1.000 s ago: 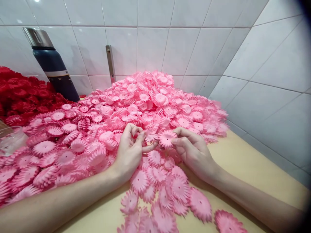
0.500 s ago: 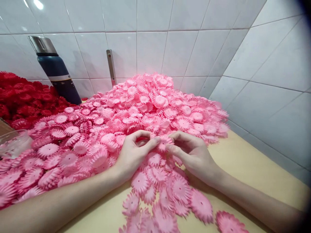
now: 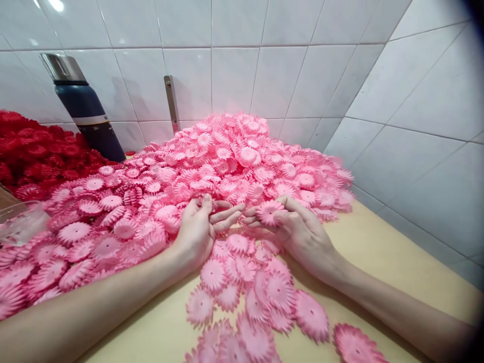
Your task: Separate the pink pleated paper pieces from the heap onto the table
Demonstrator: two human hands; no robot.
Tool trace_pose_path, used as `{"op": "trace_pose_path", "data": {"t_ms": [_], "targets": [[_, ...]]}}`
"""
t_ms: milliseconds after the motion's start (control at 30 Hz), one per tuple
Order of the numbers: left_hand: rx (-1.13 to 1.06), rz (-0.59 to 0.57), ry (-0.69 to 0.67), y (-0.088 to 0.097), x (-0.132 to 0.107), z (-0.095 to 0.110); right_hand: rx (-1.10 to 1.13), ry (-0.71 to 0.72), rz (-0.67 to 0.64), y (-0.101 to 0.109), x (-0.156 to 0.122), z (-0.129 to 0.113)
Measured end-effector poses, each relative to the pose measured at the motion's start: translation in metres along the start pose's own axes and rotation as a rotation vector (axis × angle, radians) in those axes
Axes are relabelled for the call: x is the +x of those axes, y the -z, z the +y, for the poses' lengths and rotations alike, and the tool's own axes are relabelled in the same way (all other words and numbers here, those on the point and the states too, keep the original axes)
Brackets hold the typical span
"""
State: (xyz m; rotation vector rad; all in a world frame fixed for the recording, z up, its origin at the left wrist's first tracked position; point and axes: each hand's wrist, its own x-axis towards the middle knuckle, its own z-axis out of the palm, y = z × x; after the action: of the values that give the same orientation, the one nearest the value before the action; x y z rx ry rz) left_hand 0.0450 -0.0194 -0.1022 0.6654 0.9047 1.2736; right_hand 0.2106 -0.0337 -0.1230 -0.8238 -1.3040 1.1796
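Note:
Between the thumb and fingers of my right hand (image 3: 304, 229) is a pink petal disc (image 3: 270, 213), round with a fringed edge. My left hand (image 3: 198, 227) is open, palm turned up and fingers stretched toward the right hand, with no disc visible in it. Its fingertips come close to those of the right hand. Right behind both hands rises a large heap of pink petal discs (image 3: 242, 151). Below them, a loose trail of similar discs (image 3: 280, 292) lies on the pale yellow tabletop (image 3: 151, 327), many with a small centre hole.
A dark blue bottle (image 3: 88, 111) with a steel cap stands at the back left, beside a heap of red petal discs (image 3: 41, 156). A clear plastic container (image 3: 24, 222) sits at the left edge. White tiled walls (image 3: 234, 70) close off the back and right.
Both hands were pinching at one pink disc. Now the left hand has let go and opened with its palm up, while the disc has moved slightly right in the right hand.

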Motion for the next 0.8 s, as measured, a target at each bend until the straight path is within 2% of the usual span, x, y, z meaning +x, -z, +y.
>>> {"op": "trace_pose_path", "data": {"t_ms": [133,233,400,500,633,800], "targets": [[-0.022,-0.124,-0.013,0.0,-0.001,0.0,0.084,-0.026,0.01,0.001,0.003,0.001],[0.061,-0.165,-0.071,0.002,-0.004,-0.001,0.06,-0.064,0.009,-0.001,0.002,-0.003],[0.422,-0.245,-0.254,0.007,-0.008,0.001,-0.126,-0.028,-0.013,-0.006,0.0,-0.012],[0.592,-0.257,-0.359,0.007,-0.011,0.002,-0.157,-0.025,-0.101,-0.007,-0.001,-0.014],[0.509,-0.317,-0.3,0.007,-0.01,0.0,-0.158,-0.032,-0.182,-0.005,-0.001,-0.013],[0.484,-0.287,-0.293,0.006,-0.007,0.0,-0.191,-0.011,-0.192,-0.002,-0.001,-0.011]]}}
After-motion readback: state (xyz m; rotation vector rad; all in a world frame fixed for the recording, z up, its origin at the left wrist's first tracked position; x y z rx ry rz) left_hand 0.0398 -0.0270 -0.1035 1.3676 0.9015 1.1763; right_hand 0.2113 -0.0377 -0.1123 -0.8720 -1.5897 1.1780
